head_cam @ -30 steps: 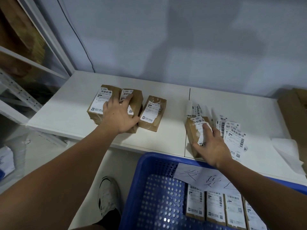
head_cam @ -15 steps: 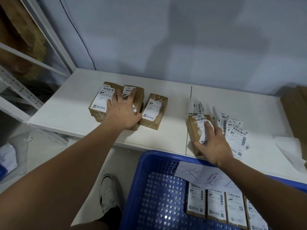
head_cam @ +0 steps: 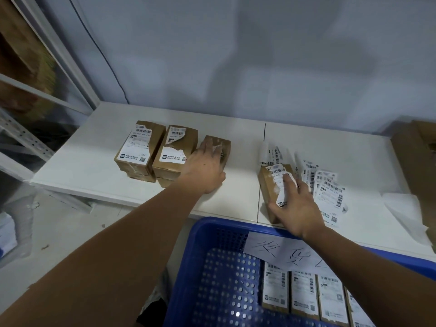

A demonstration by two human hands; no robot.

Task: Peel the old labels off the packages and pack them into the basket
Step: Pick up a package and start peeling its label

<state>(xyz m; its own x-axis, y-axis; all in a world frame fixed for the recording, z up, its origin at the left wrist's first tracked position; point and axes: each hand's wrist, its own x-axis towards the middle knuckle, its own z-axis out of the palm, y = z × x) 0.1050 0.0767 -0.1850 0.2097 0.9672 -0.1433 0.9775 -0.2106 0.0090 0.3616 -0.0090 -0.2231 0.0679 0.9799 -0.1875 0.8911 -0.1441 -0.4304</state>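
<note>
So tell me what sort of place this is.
Probably a warehouse packing station: labelled cardboard packages on a white table, a pile of peeled shipping labels, and a blue basket holding packed packages.
</note>
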